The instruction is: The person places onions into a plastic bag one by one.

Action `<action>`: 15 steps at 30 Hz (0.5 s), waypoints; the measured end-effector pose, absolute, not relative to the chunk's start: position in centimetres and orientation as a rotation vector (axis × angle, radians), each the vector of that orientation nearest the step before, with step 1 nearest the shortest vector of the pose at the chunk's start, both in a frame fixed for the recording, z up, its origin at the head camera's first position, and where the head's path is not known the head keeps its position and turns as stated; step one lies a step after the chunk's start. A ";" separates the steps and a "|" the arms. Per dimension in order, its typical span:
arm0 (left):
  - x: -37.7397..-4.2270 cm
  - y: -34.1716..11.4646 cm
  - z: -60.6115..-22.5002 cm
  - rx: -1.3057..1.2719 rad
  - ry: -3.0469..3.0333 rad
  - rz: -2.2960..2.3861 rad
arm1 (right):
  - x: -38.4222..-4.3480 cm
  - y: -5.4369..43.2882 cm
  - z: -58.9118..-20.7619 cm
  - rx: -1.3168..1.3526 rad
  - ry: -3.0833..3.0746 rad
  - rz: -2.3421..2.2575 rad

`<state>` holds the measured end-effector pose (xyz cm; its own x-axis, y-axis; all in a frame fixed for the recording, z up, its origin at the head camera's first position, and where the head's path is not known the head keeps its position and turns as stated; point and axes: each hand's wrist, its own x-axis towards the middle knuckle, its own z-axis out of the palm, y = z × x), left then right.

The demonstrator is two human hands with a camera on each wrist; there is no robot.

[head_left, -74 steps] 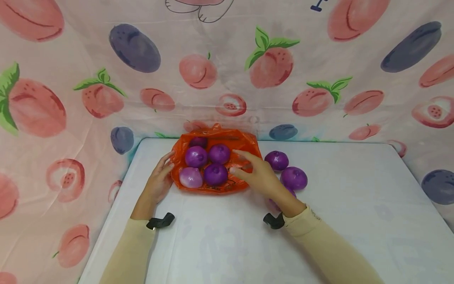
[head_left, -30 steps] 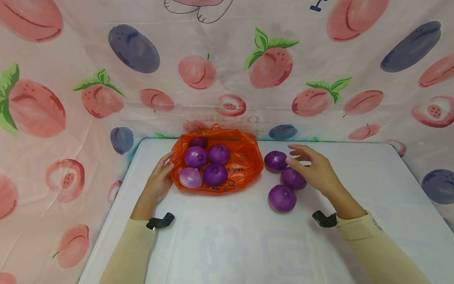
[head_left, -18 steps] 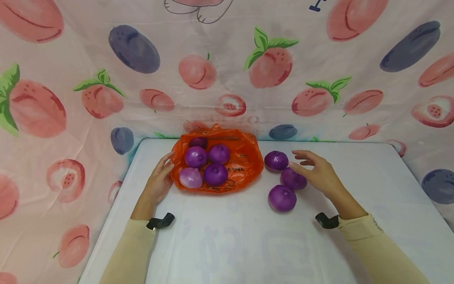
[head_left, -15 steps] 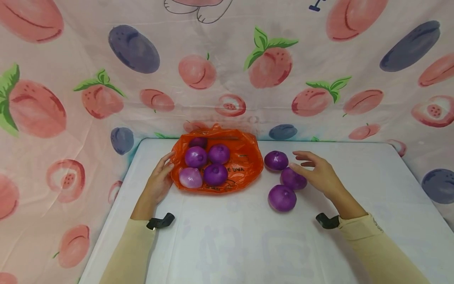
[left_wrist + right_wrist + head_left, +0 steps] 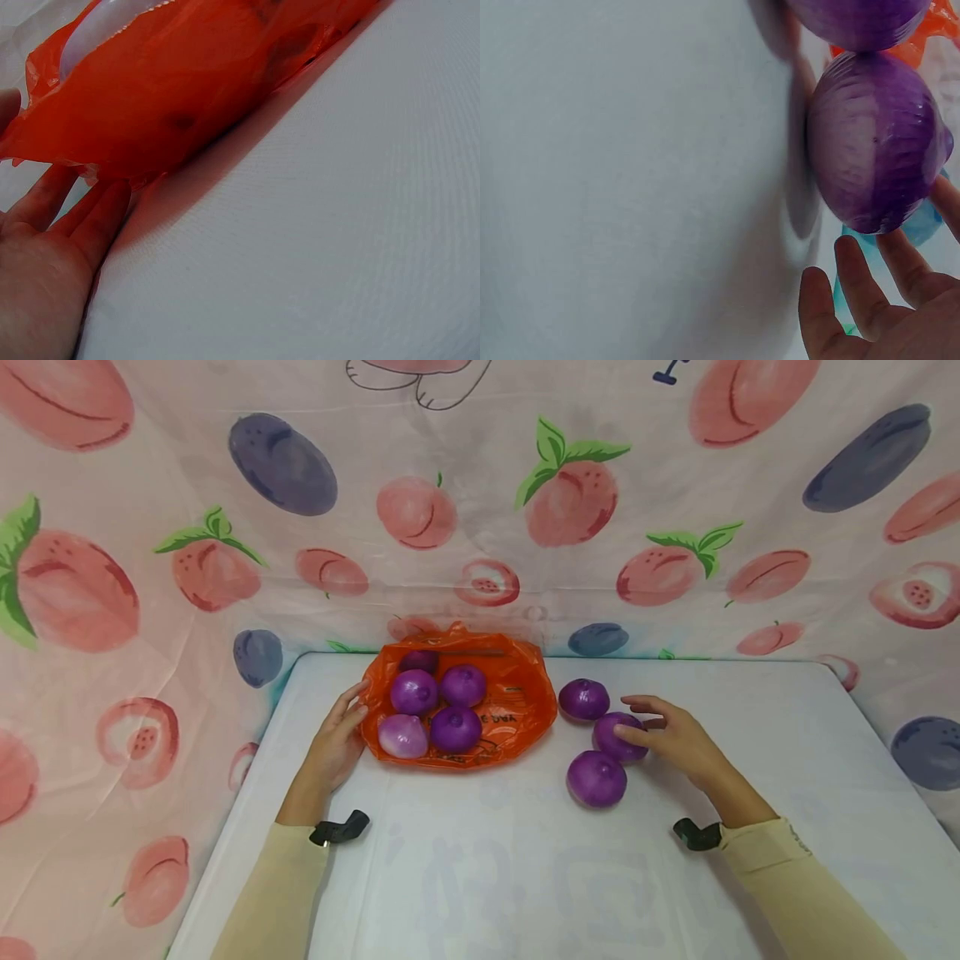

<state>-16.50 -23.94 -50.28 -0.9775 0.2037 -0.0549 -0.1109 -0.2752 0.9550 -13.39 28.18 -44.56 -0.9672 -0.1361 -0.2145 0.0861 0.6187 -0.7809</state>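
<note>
The spread right hand (image 5: pixel 678 741) lowered within grasp of an onion (image 5: pixel 611 742) right of the plastic bag (image 5: pixel 521 702). The relaxed left hand (image 5: pixel 335 745) touched the bag.

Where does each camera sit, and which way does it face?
Head: on the head, looking forward and down at the orange bag and onions; left hand, right hand and sleeves show.
Left wrist: on that wrist, facing the bag's side; some of that hand shows.
Right wrist: on that wrist, facing onions; some of that hand shows.
Both wrist views share the bag.
</note>
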 end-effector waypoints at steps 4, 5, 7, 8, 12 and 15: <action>-16.5 -24.0 -50.3 0.118 1.749 2.364 | -13.3 28.2 -44.8 -0.057 2.583 -1.254; -16.5 -24.0 -50.3 0.119 1.747 2.366 | -13.3 28.2 -44.8 -0.058 2.582 -1.251; -16.4 -23.9 -50.2 0.120 1.745 2.369 | -13.3 28.2 -44.9 -0.063 2.585 -1.247; -16.4 -23.9 -50.2 0.124 1.747 2.369 | -13.3 28.2 -44.9 -0.063 2.584 -1.247; -16.4 -23.9 -50.2 0.130 1.749 2.371 | -13.3 28.2 -45.1 -0.050 2.571 -1.248; -16.4 -23.9 -50.3 0.136 1.747 2.375 | -13.3 28.2 -45.2 -0.036 2.564 -1.246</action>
<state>-16.41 -23.86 -50.25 -0.9779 0.2057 -0.0382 -0.0977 -0.2876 0.9528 -13.28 28.19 -45.23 -0.9577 -0.1479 -0.2469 0.1028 0.6254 -0.7735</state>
